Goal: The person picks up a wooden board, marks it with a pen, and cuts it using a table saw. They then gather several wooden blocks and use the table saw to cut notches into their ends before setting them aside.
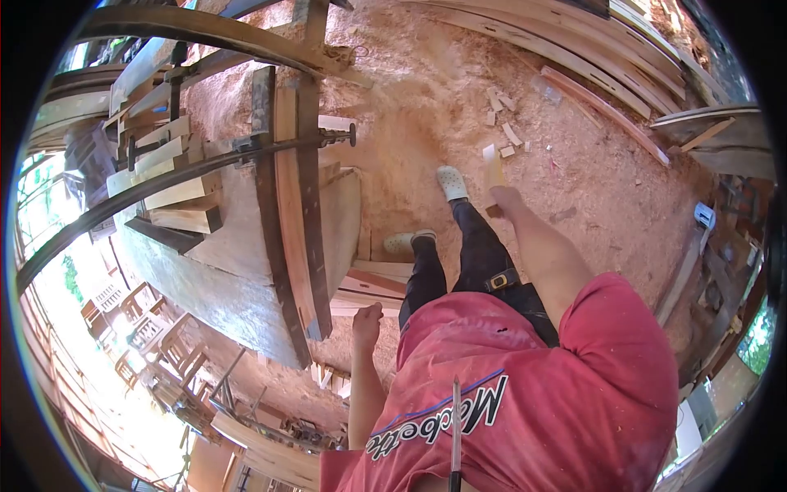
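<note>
My right hand [506,202] is closed round a short, light piece of wood [495,170]. Its pale end points away from me, and a darker end shows below the fingers. Hanging beside the workbench, my left hand [367,323] has its fingers curled in, with nothing visible in it. Closest to that hand is the lower end of a long wooden beam [297,221] clamped along the bench edge. A black and yellow tape measure [500,280] is at my waist.
A long bar clamp [197,170] crosses the workbench [234,283], where several wood blocks [184,217] lie. Small offcuts [510,134] are scattered on the sawdust-covered floor [393,98]. Long boards [566,37] lie at the far right, and wooden chairs [176,348] stand at left.
</note>
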Tool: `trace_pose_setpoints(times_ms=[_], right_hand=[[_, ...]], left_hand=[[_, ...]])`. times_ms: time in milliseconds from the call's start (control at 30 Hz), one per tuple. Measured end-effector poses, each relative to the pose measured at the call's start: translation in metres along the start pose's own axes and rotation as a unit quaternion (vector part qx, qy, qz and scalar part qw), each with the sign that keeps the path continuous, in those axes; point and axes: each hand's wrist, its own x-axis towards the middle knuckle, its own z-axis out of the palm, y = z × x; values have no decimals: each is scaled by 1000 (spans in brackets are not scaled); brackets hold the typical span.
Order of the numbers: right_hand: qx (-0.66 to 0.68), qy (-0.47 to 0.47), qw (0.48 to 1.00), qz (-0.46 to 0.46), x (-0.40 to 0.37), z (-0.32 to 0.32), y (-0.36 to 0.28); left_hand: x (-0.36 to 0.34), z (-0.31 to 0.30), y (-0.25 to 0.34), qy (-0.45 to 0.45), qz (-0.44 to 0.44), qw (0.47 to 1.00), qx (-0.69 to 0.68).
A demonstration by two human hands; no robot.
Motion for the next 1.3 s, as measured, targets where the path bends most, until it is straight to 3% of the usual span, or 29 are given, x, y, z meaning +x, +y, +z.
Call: trace_pose_setpoints(times_ms=[133,233,367,400,433,500,600,667,833,900,933,1033,1100,1167,1300], right_hand=[[-48,-30,998,-5,15,-8,-36],[1,-37,999,-17,9,-4,-51],[-82,-25,995,-50,-1,-3,-30],[-299,-35,947,-110,31,-3,-4],[-499,-39,850,-166,47,-3,7],[-467,-118,874,-65,-41,5,-15],[-422,-134,894,-69,-88,23,-20],[-401,-125,902,-103,-104,32,-28],[-425,-78,876,-214,-144,45,-52],[-452,-28,849,-271,-155,58,-63],[-462,-35,837,-292,-169,76,-69],[-427,-65,800,-416,-234,129,-79],[-315,-201,827,-420,-309,181,-82],[-355,-181,664,-632,-378,232,-91],[-299,-126,568,-757,-398,345,-124]], left_hand=[[-2,1,-2,29,13,999,-33],[-3,0,-17,51,18,998,-37],[-1,3,-42,52,-1,998,-46],[-3,3,-45,52,2,997,-52],[-2,3,-47,50,1,998,-50],[5,1,-54,46,8,997,-55],[34,-11,-71,28,14,997,-75],[52,-26,-68,-2,138,972,190],[19,-59,0,27,188,982,17],[6,-74,18,-20,273,957,-97],[-15,-89,35,-20,255,965,-62],[-23,-114,36,-30,323,929,-178],[-26,-133,39,-55,362,906,-213],[-15,-148,34,-25,364,895,-257],[-7,-177,18,23,331,870,-365]])
